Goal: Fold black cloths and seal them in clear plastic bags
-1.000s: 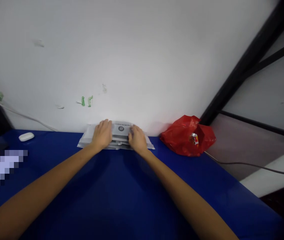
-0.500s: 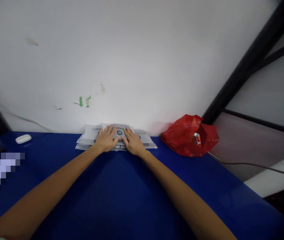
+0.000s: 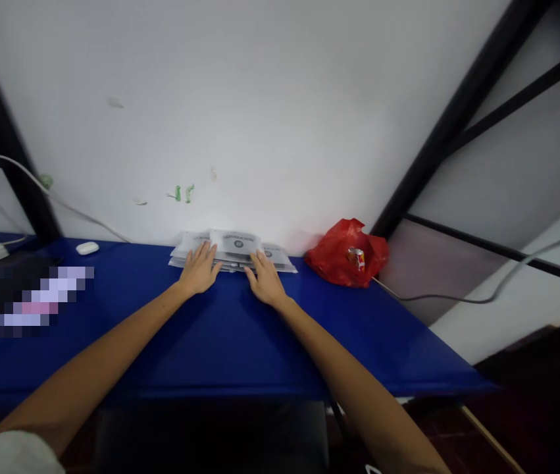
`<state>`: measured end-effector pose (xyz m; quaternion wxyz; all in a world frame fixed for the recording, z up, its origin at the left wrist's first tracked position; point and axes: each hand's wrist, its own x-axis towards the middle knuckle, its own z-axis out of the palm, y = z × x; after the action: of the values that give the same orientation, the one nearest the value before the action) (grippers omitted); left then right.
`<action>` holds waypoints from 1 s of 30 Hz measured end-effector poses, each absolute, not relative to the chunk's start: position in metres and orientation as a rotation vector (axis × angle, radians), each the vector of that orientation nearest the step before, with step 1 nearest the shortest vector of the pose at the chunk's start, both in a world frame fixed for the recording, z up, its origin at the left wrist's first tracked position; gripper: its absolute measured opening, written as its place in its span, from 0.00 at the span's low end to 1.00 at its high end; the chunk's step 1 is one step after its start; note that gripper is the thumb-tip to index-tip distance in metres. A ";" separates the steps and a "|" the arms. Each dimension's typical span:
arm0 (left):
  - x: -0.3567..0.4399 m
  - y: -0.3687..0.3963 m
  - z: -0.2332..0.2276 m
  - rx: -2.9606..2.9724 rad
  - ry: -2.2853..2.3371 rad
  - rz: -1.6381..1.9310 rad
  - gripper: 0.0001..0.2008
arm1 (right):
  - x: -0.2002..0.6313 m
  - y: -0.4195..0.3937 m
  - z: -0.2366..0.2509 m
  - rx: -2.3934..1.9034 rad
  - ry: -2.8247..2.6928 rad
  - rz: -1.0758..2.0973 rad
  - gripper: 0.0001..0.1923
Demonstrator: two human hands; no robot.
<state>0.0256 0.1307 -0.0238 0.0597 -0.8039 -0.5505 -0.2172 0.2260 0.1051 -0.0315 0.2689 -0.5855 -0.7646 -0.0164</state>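
Observation:
Several flat, frosted plastic zip bags with dark printed lettering lie in a stack [image 3: 235, 243] at the back of the blue table [image 3: 220, 336], against the wall. My left hand [image 3: 199, 268] is at the stack's front left, palm down, fingers spread and fingertips over the bags. At the front right, my right hand [image 3: 264, 276] is likewise spread, its fingertips at the bags' near edge. Neither hand grips anything. Whether the fingertips press on the bags or hover just above them, I cannot tell.
Right of the stack sits a crumpled red plastic bag [image 3: 333, 253] with a small shiny packet or can [image 3: 357, 258] in it. A white case [image 3: 87, 248] lies at the left, near a dark flat object [image 3: 13, 283]. Black metal posts [image 3: 408, 171] flank the table.
Both hands have drawn back toward me from the top of the stack, uncovering more of the upper bag. The view has shifted, showing the table's front edge and more on the left.

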 end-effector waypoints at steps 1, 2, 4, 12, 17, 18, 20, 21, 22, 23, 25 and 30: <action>0.023 0.121 -0.027 -2.444 -1.645 -0.662 0.27 | 0.224 0.096 -0.034 -1.586 -2.063 -0.030 0.27; 0.021 0.110 -0.030 -2.465 -1.622 -0.656 0.26 | 0.222 0.088 -0.037 -1.598 -2.071 -0.005 0.26; 0.017 0.091 -0.036 -2.535 -1.607 -0.611 0.24 | 0.219 0.071 -0.043 -1.629 -2.105 0.057 0.24; 0.008 0.057 -0.047 -2.550 -1.752 -0.635 0.19 | 0.215 0.046 -0.050 -1.695 -2.074 0.081 0.19; 0.008 0.060 -0.046 -2.548 -1.760 -0.660 0.17 | 0.216 0.047 -0.047 -1.696 -2.068 0.081 0.18; 0.008 0.060 -0.047 -2.549 -1.763 -0.662 0.17 | 0.216 0.046 -0.048 -1.696 -2.066 0.083 0.18; 0.007 0.060 -0.047 -2.546 -1.771 -0.667 0.18 | 0.215 0.045 -0.048 -1.699 -2.058 0.087 0.18; 0.007 0.059 -0.047 -2.542 -1.778 -0.669 0.18 | 0.215 0.045 -0.048 -1.701 -2.053 0.088 0.18; 0.007 0.059 -0.047 -2.536 -1.785 -0.672 0.18 | 0.215 0.045 -0.048 -1.704 -2.049 0.089 0.18; 0.007 0.059 -0.048 -2.531 -1.791 -0.675 0.18 | 0.215 0.045 -0.048 -1.706 -2.045 0.090 0.18; 0.006 0.059 -0.048 -2.523 -1.800 -0.679 0.19 | 0.216 0.045 -0.048 -1.708 -2.039 0.088 0.17; 0.007 0.063 -0.049 -2.513 -1.818 -0.675 0.19 | 0.218 0.048 -0.049 -1.707 -2.032 0.089 0.17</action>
<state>0.0069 0.0627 -0.0490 -0.0163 -0.7915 -0.5728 -0.2125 0.2179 0.0477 -0.0490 0.2407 -0.6240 -0.7427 0.0326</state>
